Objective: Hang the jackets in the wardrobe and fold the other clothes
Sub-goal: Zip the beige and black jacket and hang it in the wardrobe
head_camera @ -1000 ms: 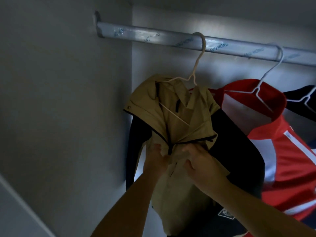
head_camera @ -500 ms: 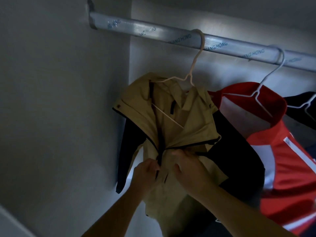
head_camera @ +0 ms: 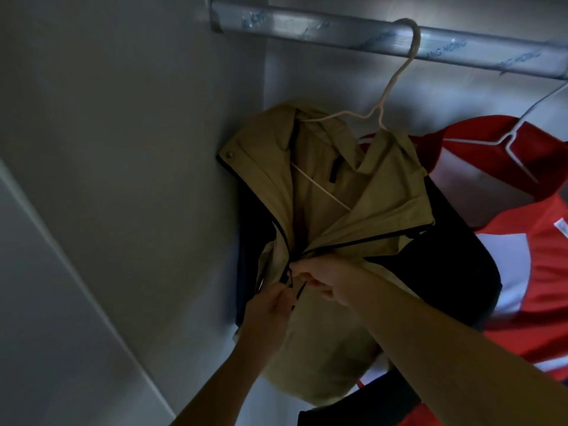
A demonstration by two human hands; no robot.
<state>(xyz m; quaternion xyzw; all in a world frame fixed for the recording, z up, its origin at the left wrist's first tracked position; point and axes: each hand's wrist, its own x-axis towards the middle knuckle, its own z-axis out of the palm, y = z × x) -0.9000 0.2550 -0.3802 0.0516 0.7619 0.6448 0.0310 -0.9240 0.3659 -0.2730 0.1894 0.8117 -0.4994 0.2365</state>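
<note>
Hands (head_camera: pixel 295 290) lowered, grip pinching jacket (head_camera: pixel 384 192) zipper

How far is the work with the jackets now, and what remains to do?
Done: the tan jacket hangs on its hanger from the rail, beside a red jacket that is also hung. In hand: the left hand and the right hand work at the tan jacket's zipper, which is open above them. Left: closing it. No clothes for folding are in view.
</note>
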